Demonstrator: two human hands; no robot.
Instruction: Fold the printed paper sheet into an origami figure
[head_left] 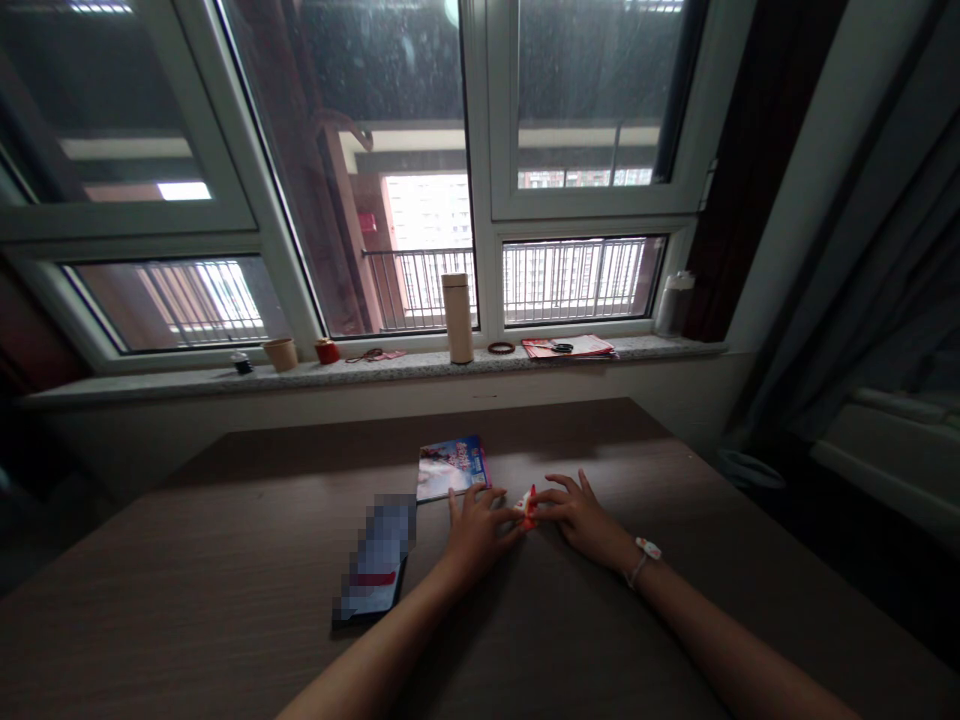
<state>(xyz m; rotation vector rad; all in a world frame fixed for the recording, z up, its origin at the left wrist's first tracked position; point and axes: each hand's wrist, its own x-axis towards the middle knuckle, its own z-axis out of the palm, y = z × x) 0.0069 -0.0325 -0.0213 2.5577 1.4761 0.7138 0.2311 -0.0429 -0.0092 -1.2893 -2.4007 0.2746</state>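
A small red-and-white folded paper piece (528,508) is between my two hands, low over the brown table. From its left side, my left hand (478,525) pinches it with thumb and forefinger. My right hand (577,512) grips its right edge with the fingertips, the other fingers raised. A bracelet with a pale charm (646,549) circles my right wrist. Just beyond my left hand lies a colourful booklet or pack (452,468) with a blue and pink cover. The fingers partly hide the paper's exact shape.
A phone-like device (379,560), its screen blurred out, rests left of my left forearm on the table (225,540). Along the windowsill stand a beige flask (457,320), a paper cup (281,354), a red spool (327,350), a bead bracelet (501,348) and scissors (559,347) on red-and-white papers.
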